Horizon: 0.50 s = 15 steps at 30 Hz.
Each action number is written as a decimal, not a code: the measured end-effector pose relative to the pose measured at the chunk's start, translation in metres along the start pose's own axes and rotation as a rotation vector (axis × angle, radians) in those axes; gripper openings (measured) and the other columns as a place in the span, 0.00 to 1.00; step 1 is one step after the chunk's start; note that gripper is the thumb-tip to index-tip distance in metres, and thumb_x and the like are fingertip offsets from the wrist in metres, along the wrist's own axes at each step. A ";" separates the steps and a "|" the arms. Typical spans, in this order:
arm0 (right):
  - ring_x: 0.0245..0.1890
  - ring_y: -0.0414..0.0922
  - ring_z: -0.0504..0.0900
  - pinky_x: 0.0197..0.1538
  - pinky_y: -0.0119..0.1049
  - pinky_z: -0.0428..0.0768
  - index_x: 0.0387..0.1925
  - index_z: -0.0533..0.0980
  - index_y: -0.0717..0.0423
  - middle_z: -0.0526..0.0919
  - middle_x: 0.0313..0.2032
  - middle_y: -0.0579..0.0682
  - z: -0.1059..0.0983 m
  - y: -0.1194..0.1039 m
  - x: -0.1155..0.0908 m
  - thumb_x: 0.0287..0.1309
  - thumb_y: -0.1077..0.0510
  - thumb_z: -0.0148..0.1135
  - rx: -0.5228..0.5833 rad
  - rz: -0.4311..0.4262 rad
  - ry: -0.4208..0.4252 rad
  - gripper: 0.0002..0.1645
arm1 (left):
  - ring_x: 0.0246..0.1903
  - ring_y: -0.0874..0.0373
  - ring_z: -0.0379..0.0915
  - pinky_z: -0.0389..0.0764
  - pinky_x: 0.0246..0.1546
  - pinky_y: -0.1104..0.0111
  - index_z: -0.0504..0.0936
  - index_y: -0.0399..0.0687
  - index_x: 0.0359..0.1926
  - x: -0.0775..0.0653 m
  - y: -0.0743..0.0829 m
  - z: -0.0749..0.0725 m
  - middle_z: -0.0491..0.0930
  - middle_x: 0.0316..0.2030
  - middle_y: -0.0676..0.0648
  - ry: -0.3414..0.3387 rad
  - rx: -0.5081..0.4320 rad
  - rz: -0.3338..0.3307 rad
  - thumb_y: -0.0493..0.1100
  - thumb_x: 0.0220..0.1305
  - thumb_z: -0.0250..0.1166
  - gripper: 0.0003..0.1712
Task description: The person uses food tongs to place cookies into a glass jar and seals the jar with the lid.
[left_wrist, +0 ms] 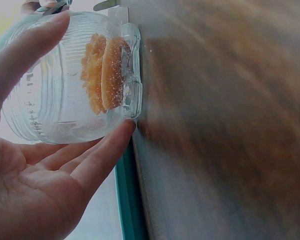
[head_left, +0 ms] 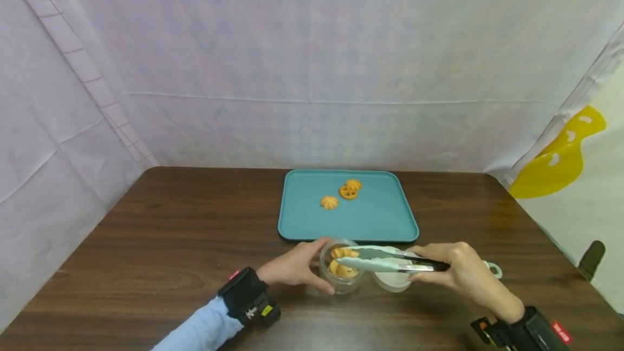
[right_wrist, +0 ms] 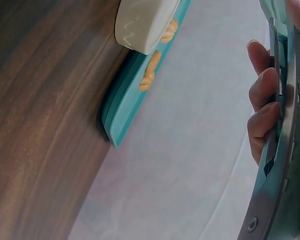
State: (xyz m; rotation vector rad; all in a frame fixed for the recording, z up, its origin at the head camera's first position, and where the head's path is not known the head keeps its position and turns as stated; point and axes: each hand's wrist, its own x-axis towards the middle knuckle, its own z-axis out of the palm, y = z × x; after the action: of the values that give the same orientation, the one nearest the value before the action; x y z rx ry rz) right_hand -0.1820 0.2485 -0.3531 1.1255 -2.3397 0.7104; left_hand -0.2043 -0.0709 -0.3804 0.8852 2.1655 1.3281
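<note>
My left hand (head_left: 298, 265) holds a clear glass jar (head_left: 344, 287) on the table, its thumb on one side and its fingers on the other. Inside the jar lie golden cookies (left_wrist: 111, 75), seen through the ribbed wall in the left wrist view. With my right hand (head_left: 460, 267) I grip a pair of tongs (head_left: 363, 264) with pale mint arms and metal shafts. The tong tips reach over the jar's mouth, at the cookies. In the right wrist view several fingers (right_wrist: 265, 90) wrap the tongs' shaft.
Behind the jar lies a teal tray (head_left: 312, 226) with two swirled cookies (head_left: 329, 202) and a wheel-shaped pretzel (head_left: 348, 193). A small white bowl (head_left: 392, 284) stands right of the jar, below the tongs. White curtains (head_left: 312, 58) hang behind the wooden table (head_left: 170, 242).
</note>
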 end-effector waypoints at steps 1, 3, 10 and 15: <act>0.30 0.38 0.81 0.34 0.17 0.76 0.37 0.81 0.53 0.84 0.31 0.45 0.000 -0.001 0.000 0.29 0.52 0.74 -0.009 0.003 0.000 0.24 | 0.56 0.51 0.64 0.71 0.52 0.74 0.58 0.45 0.61 0.000 0.000 0.000 0.68 0.55 0.44 -0.003 -0.004 0.002 0.38 0.45 0.71 0.43; 0.30 0.37 0.81 0.33 0.16 0.75 0.37 0.81 0.52 0.84 0.31 0.44 -0.001 -0.002 0.000 0.29 0.51 0.74 -0.020 0.004 -0.002 0.25 | 0.56 0.51 0.65 0.71 0.52 0.74 0.58 0.45 0.61 0.000 0.000 0.000 0.68 0.55 0.44 -0.007 -0.012 0.007 0.37 0.45 0.71 0.43; 0.30 0.37 0.81 0.32 0.17 0.76 0.37 0.81 0.50 0.83 0.31 0.42 -0.002 -0.005 0.003 0.30 0.49 0.74 -0.059 -0.014 -0.001 0.24 | 0.56 0.52 0.65 0.71 0.51 0.74 0.58 0.45 0.61 -0.001 0.001 0.000 0.68 0.55 0.45 -0.008 -0.021 0.003 0.37 0.45 0.70 0.43; 0.29 0.38 0.81 0.31 0.19 0.77 0.36 0.82 0.50 0.84 0.31 0.43 -0.002 -0.006 0.004 0.29 0.48 0.74 -0.095 -0.013 -0.001 0.24 | 0.56 0.52 0.65 0.71 0.52 0.74 0.58 0.46 0.61 0.000 0.001 0.000 0.68 0.54 0.45 -0.005 -0.008 -0.002 0.38 0.45 0.71 0.43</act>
State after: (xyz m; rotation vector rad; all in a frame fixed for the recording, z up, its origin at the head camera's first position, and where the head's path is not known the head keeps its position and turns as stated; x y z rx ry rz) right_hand -0.1788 0.2445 -0.3474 1.0986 -2.3389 0.5882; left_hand -0.2038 -0.0708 -0.3799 0.8826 2.1552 1.3314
